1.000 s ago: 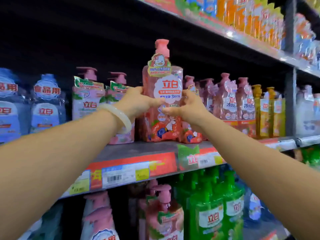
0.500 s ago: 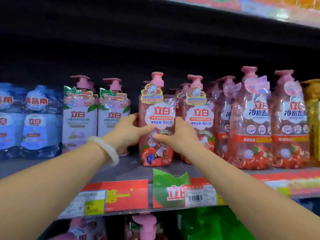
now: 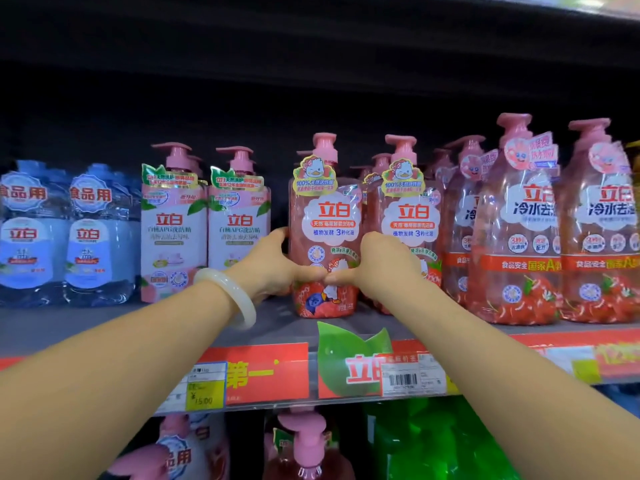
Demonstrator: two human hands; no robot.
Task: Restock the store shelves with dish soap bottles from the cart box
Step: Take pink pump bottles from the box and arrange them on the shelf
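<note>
My left hand (image 3: 268,266) and my right hand (image 3: 377,261) both grip the same pink dish soap bottle (image 3: 325,233), one on each side of its lower body, fingers curled round it and my thumbs nearly meeting across its front. The bottle stands upright on the shelf (image 3: 138,323), between my hands. Just beyond my right hand stands a matching pink bottle (image 3: 410,216), and further right two taller strawberry bottles (image 3: 519,237). To the outside of my left hand are two pale peach bottles (image 3: 173,230), then blue ones (image 3: 90,237). A white bangle (image 3: 230,294) circles my left wrist.
</note>
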